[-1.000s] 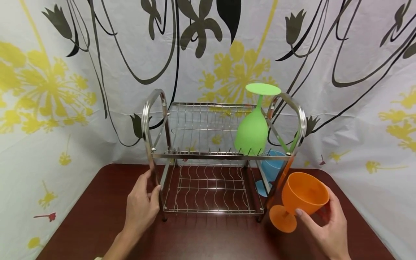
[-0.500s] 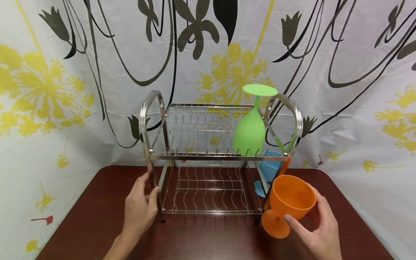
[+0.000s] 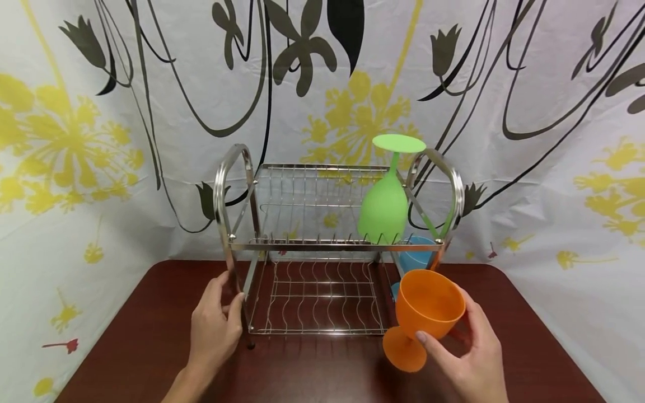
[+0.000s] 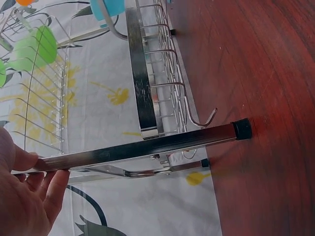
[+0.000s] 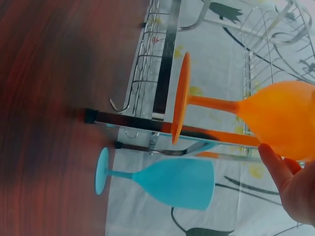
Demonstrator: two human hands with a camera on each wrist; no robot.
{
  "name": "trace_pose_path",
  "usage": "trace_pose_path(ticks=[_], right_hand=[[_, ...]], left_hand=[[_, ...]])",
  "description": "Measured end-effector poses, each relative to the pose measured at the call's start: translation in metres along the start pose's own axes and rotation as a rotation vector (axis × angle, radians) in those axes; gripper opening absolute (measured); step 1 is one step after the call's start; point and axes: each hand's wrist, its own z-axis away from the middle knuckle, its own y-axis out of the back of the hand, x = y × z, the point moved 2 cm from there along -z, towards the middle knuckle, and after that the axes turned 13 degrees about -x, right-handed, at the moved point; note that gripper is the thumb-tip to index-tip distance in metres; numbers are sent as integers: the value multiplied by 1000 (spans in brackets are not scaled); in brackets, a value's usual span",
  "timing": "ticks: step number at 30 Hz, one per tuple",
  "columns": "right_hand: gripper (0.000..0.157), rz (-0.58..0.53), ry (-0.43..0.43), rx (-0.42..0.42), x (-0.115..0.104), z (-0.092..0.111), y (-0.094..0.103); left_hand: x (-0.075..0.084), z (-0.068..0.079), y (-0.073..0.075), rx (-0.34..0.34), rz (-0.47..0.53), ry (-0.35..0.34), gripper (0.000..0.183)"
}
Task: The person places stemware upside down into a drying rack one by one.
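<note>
Steel dish rack (image 3: 322, 245), pinched at its left post (image 4: 172, 142) by the left hand (image 3: 215, 330): best kept steady so. Before its right front corner, orange goblet (image 3: 425, 322), mouth up and off the table (image 3: 312, 375), held by the bowl (image 5: 283, 118) in the right hand (image 3: 472, 355) between thumb and fingers. Probably grip gently, guiding the foot (image 5: 182, 98) clear of the right post (image 5: 128, 121).

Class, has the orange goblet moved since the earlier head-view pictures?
Yes: in the head view, the orange goblet has shifted left relative to the metal rack.

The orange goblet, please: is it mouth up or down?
Mouth up: the head view shows the orange goblet with its open bowl above its foot.
</note>
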Motion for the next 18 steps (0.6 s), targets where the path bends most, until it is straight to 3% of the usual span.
trace_pose_path(ticks=[11,18], right_hand=[[90,-28,55,-69,-6,-3,-15],[94,-73,195,-98,-9,-7,-24]], left_hand=[[-1,2,-1,36,-8,-78,46],[-4,3,0,38,-3,-81,46]])
